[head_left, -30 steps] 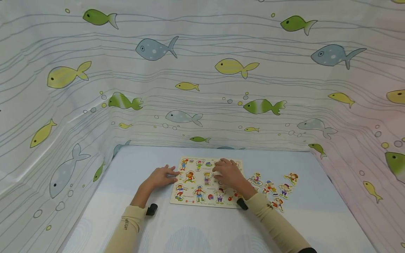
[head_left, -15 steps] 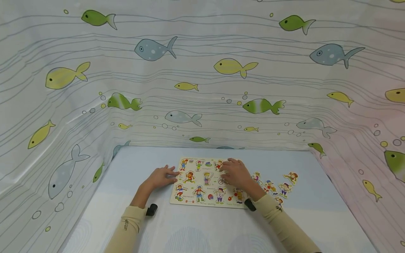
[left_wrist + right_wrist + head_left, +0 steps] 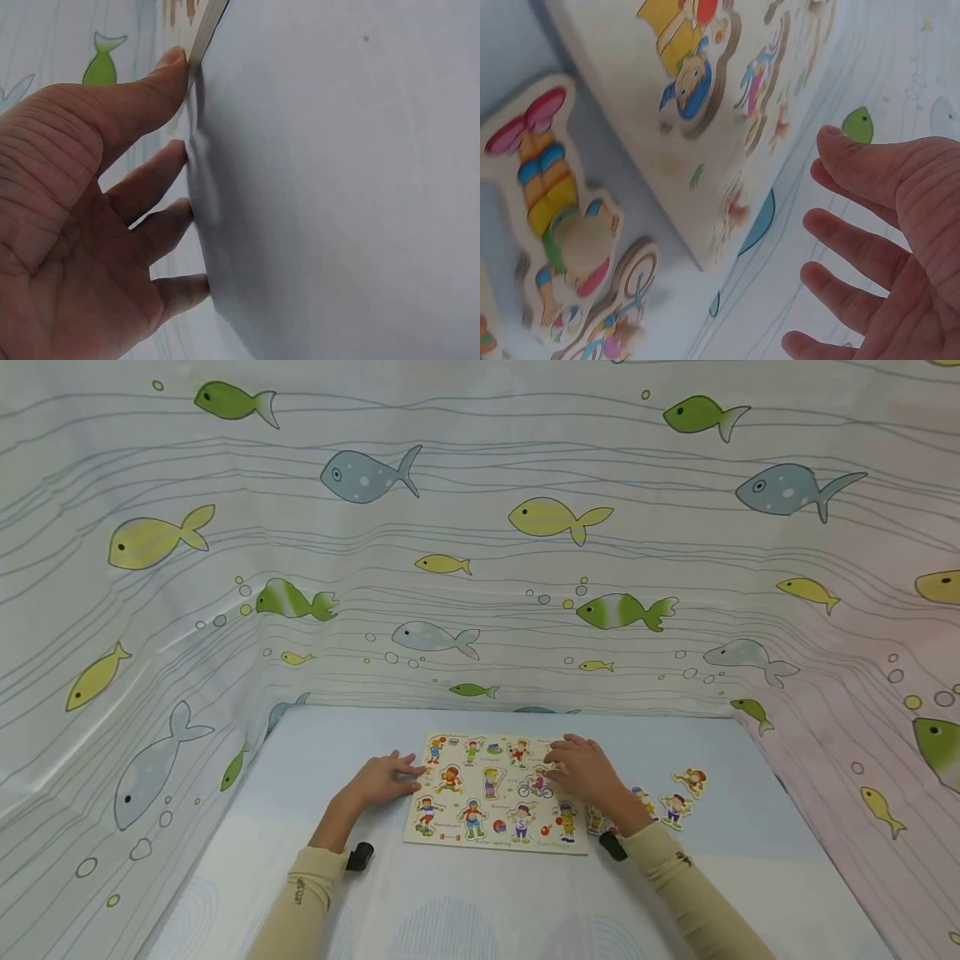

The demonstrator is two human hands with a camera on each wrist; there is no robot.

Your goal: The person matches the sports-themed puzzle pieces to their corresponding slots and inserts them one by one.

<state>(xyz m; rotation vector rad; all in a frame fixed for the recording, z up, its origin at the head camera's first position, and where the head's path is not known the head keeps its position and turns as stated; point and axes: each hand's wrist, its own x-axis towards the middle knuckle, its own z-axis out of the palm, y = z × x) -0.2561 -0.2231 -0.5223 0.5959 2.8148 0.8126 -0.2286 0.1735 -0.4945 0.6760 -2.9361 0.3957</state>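
A cream puzzle board [image 3: 459, 814] with sporty cartoon figures lies on the table. My left hand [image 3: 384, 779] is at its left edge, fingers spread. In the left wrist view the thumb [image 3: 169, 75] touches the board's edge and the other fingertips rest on the tabletop. Over the board's right edge hovers my right hand [image 3: 588, 772], its fingers loosely bent and holding nothing. The cyclist figure [image 3: 536, 783] on the board shows just left of those fingers. Beside the board, the right wrist view shows a loose piece with a beach ball [image 3: 562, 217] and a cyclist piece [image 3: 619, 330].
Other loose figure pieces lie right of the board, among them a capped figure [image 3: 677, 810] and one farther back [image 3: 690, 781]. My right forearm covers part of this group. Fish-patterned sheeting [image 3: 480, 610] rises behind the table and along both sides.
My right hand has shifted right across the board towards its right edge, uncovering the top-row football player and the cyclist figure. The left hand has stayed in place.
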